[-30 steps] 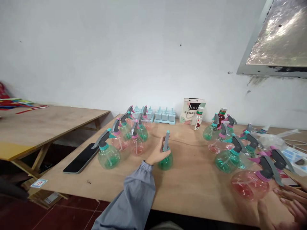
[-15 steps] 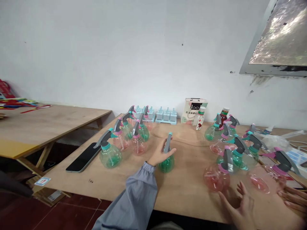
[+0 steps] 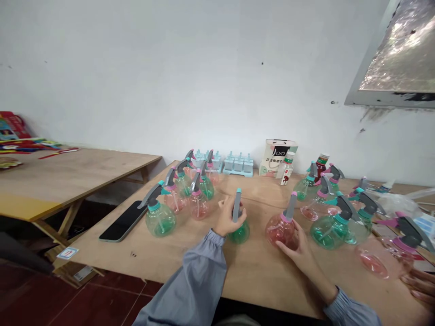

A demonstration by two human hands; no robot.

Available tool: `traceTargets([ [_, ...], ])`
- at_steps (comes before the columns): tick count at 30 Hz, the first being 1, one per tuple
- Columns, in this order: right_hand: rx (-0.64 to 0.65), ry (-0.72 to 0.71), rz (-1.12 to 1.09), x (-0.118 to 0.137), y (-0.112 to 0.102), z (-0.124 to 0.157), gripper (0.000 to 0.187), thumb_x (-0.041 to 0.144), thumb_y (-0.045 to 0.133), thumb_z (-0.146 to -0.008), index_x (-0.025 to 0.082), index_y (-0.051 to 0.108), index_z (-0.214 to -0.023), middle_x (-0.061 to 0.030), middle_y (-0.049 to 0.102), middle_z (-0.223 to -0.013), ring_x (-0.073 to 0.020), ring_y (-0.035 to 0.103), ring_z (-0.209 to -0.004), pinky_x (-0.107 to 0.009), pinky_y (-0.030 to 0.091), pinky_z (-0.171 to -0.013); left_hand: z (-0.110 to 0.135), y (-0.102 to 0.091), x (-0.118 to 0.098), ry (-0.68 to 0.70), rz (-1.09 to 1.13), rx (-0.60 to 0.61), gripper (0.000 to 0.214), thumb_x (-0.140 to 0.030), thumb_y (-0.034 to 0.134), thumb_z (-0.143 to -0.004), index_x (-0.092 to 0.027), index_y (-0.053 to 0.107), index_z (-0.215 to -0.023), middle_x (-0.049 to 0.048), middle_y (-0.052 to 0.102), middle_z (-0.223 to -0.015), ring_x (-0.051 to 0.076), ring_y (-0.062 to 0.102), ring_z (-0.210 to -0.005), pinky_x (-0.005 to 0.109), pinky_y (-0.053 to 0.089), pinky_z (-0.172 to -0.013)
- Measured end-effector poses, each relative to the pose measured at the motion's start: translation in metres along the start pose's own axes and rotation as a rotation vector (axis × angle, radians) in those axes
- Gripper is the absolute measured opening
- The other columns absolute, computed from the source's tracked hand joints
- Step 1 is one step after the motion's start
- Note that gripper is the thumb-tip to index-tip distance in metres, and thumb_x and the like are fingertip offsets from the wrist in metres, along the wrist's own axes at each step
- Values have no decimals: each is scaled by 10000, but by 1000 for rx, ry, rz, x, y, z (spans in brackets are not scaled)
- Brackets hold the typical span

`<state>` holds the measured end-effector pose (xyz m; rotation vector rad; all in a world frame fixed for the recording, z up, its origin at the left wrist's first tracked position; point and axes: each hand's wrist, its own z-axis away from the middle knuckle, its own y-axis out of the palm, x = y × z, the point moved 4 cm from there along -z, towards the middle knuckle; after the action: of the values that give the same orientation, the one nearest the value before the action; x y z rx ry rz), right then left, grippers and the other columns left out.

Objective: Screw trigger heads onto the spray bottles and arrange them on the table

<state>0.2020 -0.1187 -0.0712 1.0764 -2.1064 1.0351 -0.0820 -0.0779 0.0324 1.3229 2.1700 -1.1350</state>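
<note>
My left hand (image 3: 228,216) is wrapped round the grey trigger head of a green spray bottle (image 3: 239,233) standing mid-table. To its right, my right hand (image 3: 296,244) curls around the lower side of a pink spray bottle (image 3: 279,228), thumb in front and fingers at the right. That bottle is upright, its grey head and pink nozzle pointing away from me. Close by on the right stands another green spray bottle (image 3: 328,231). A pink spray bottle (image 3: 199,203) and several others are grouped to the left of my left hand.
A phone (image 3: 123,222) lies at the left table edge. Ice-pop molds (image 3: 238,165), a paper bag (image 3: 272,158) and small bottles line the wall. More spray bottles (image 3: 362,215) crowd the right side. Another person's hand (image 3: 421,285) is at the far right.
My right hand has closed around the pink spray bottle, which has shifted left toward the green one. My left hand's fingers have curled tighter around the trigger head.
</note>
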Motion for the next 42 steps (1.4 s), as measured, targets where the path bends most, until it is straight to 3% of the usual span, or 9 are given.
traceTargets([
  [5,22,79,-182,-11,14,-8,935,617,785,-748,254,373,-1504,-157,524,-1491,-354,536,-1370,-586,424,-1162,-1,1,-2,13,-4,72,323,-322,679,-790,-240,632,-1099,51,692,-1048,249,601,-1012,429,385,-967],
  [9,42,107,-220,-16,16,-7,921,608,781,-759,259,365,-1504,-156,490,-1530,-347,508,-1405,-578,391,-1190,0,-2,-4,12,-39,20,186,-270,640,-791,-227,647,-972,37,686,-940,243,619,-960,444,357,-996],
  [13,47,127,-212,-15,15,-7,927,602,792,-746,253,369,-1492,-161,476,-1539,-353,484,-1424,-587,362,-1205,1,1,-8,54,-14,92,335,-310,670,-780,-245,651,-1108,51,701,-1062,262,609,-1052,430,362,-993],
  [18,54,125,-221,-13,16,-7,924,603,779,-760,254,346,-1498,-164,463,-1547,-342,486,-1423,-580,362,-1207,1,0,-7,42,-46,27,130,-212,612,-764,-218,637,-892,26,675,-882,240,629,-934,446,340,-981],
  [23,43,122,-170,-11,14,-6,924,612,775,-760,269,356,-1508,-150,489,-1529,-347,501,-1410,-594,370,-1199,1,1,-6,75,-21,45,367,-320,635,-792,-236,625,-1149,71,694,-1114,272,599,-1071,452,334,-987],
  [28,44,126,-171,-9,13,-6,924,604,778,-758,268,356,-1509,-149,493,-1528,-348,500,-1411,-586,376,-1198,2,-1,-3,70,-37,21,192,-283,608,-796,-227,651,-974,30,687,-877,234,635,-917,451,350,-981],
  [33,49,126,-180,-9,14,-6,933,621,771,-755,270,347,-1509,-150,485,-1531,-354,493,-1415,-594,375,-1196,1,1,-5,81,-11,101,393,-360,647,-805,-243,624,-1180,64,701,-1094,260,614,-1064,439,355,-1022],
  [38,48,136,-181,-6,13,-6,934,611,777,-751,250,350,-1500,-163,488,-1526,-364,489,-1416,-605,359,-1202,0,-1,-11,59,-37,93,144,-243,606,-784,-223,649,-921,32,702,-922,231,653,-949,460,337,-1042],
  [42,47,142,-187,-4,12,-6,926,597,782,-749,262,357,-1500,-149,504,-1517,-361,513,-1397,-596,392,-1186,6,-8,-11,59,-9,133,350,-285,643,-787,-247,663,-1134,46,730,-1075,260,652,-1109,490,319,-1105],
])
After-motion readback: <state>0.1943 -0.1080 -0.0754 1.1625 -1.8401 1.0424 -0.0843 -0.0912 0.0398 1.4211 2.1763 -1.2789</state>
